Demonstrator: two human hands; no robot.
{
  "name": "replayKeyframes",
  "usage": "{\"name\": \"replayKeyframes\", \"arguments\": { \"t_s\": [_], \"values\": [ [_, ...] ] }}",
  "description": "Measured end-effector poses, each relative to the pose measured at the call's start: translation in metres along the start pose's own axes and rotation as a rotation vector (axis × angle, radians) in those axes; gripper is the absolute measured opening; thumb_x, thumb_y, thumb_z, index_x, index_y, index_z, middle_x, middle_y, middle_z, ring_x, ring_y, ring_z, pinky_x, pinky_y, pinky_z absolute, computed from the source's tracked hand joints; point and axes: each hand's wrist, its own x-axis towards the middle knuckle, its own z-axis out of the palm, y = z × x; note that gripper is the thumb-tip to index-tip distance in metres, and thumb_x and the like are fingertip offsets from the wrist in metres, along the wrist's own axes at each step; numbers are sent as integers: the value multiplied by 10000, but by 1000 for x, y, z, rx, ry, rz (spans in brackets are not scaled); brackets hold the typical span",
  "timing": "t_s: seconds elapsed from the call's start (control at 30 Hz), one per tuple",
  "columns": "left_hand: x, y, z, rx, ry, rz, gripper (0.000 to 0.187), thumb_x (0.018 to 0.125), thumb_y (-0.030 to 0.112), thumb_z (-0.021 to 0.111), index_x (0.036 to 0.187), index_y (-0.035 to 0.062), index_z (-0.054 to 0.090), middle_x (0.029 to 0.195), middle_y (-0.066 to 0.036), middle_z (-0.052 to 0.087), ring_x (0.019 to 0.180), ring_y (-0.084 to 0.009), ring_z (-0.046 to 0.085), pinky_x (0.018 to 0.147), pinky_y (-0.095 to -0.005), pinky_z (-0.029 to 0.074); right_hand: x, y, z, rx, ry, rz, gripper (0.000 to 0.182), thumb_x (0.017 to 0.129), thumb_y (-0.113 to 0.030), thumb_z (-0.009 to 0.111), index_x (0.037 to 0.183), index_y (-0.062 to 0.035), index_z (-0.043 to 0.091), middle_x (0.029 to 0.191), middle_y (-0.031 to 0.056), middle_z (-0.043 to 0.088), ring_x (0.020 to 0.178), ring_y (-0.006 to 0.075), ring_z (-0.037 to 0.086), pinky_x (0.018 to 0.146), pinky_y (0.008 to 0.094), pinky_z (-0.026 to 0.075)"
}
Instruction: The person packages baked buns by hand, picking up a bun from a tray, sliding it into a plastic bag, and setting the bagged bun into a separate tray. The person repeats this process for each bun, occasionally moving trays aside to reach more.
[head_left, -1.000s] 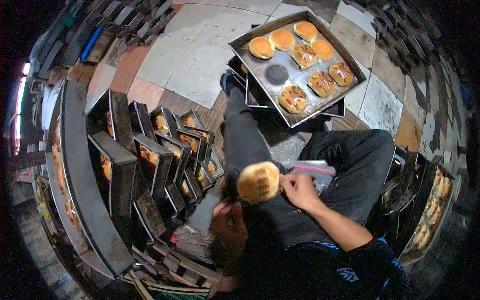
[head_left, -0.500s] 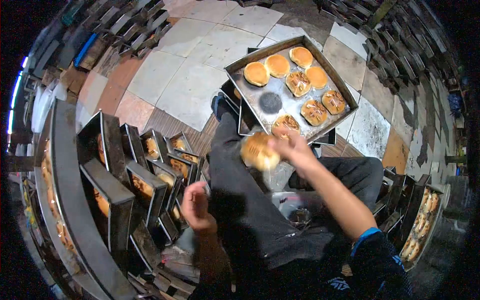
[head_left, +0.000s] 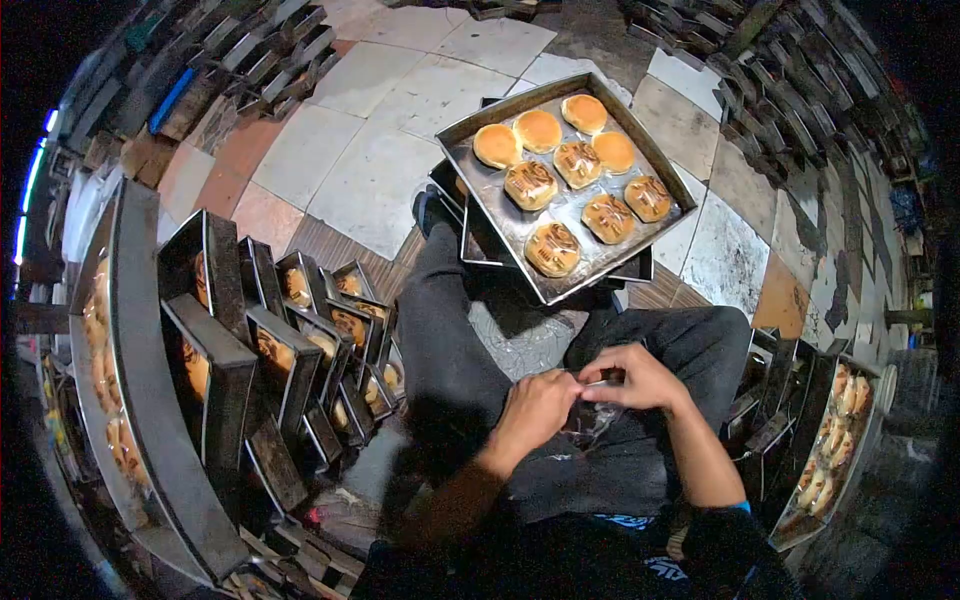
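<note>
My left hand [head_left: 540, 405] and my right hand [head_left: 640, 378] meet over my lap, fingertips pinched together. Between them is a thin, clear plastic bag [head_left: 588, 424], whose edge shows pale at my fingers; most of it is hard to make out. In front of my knees rests a square metal tray [head_left: 478, 195] of round golden buns. Plain-topped buns [head_left: 537, 131] sit toward its far left side. Nearer me, a wrapped bun [head_left: 530, 184] and several others have dark print on their clear wrapping, including one by the near corner [head_left: 552, 249].
At my left, metal loaf tins [head_left: 215, 340] with bread stand stacked beside a long tray [head_left: 140, 330] of wrapped bread. Another tray of bread [head_left: 832, 440] lies at my right. More tins [head_left: 800, 130] line the back of the tiled floor [head_left: 400, 110].
The wrapped bun that my right hand held is now out of it, and another wrapped bun lies in the tray's left part. Both hands have come together over my lap.
</note>
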Motion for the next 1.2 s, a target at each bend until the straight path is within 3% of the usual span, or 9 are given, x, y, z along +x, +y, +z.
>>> {"name": "replayKeyframes", "arguments": {
  "t_s": [0.1,0.27,0.37,0.53,0.67,0.83,0.97,1.1,1.2],
  "values": [
    [6,9,8,196,-34,-69,283,954,235,548,908,-26,646,897,-225,656,777,-395,654,643,-498,511,-32,-4,14,-30,180,143,137,819,-117,704,933,-43,699,935,136,705,818,307,679,741,373,527],
    [11,22,-13,45,180,-17,858,733,486,792,1385,33,468,1089,-190,655,950,-338,659,838,-401,515,-38,-14,-5,-383,758,-211,134,814,-38,678,942,-44,718,1016,133,664,847,275,659,695,345,517],
    [22,11,-26,17,120,29,801,749,411,798,1383,45,472,1146,-200,641,1014,-336,645,857,-403,510,-42,-28,-34,-57,714,-123,192,792,-90,738,975,-36,718,886,122,660,775,224,629,648,306,489],
    [35,5,13,-96,126,-9,262,874,250,690,869,-12,699,816,-203,681,791,-338,686,711,-374,519,-34,24,-3,-50,357,-13,224,800,-164,730,973,-32,680,845,164,672,783,346,660,715,394,522],
    [33,7,7,40,-9,-190,334,861,329,716,946,6,704,881,-206,665,811,-352,655,667,-424,516,-39,-1,9,-123,399,-19,93,831,-61,665,919,-34,679,772,156,662,711,346,655,707,413,529],
    [36,-9,-27,-68,237,222,542,754,313,830,1162,14,635,1136,-168,584,1026,-298,611,880,-359,503,-33,-41,-26,-113,924,-175,153,801,-1,706,943,-43,745,827,121,702,691,249,657,689,324,532],
    [44,8,-60,-1440,480,-201,112,887,46,661,988,-1,659,1015,-93,647,888,-142,620,760,-286,502,-5,-59,-42,277,922,-113,111,813,-9,716,918,-12,754,791,109,711,698,159,656,643,261,504],
    [49,-31,-95,-967,889,-364,136,871,96,695,886,-17,620,740,-47,606,599,-104,521,574,-254,450,48,-74,-41,57,812,-355,127,827,-58,709,944,-26,746,814,138,707,720,219,673,680,300,523],
    [54,-68,-95,-745,1201,-42,236,892,204,673,898,-24,613,755,-68,616,635,-137,564,614,-280,493,125,22,-84,-31,676,-141,291,932,-270,600,1056,-21,684,1016,175,692,970,339,647,875,429,480]
  ]
}}
